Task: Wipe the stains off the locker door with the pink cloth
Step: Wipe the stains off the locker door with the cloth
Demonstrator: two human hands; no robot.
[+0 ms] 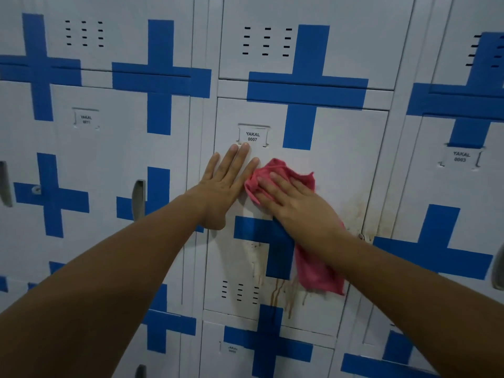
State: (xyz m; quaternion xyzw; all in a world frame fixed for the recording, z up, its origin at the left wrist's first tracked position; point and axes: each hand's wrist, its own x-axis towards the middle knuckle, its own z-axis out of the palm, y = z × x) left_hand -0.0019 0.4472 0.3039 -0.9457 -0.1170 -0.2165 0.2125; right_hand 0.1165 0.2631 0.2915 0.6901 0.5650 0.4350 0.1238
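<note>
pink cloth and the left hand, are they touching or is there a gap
Cannot tell. In the head view the left hand lies flat on the locker door, and its little finger runs right along the pink cloth edge; neither contact nor gap shows plainly.

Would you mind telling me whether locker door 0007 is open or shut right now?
Shut: locker door 0007 sits flush in its frame, with both hands pressed flat against it, the right hand on the pink cloth.
</note>
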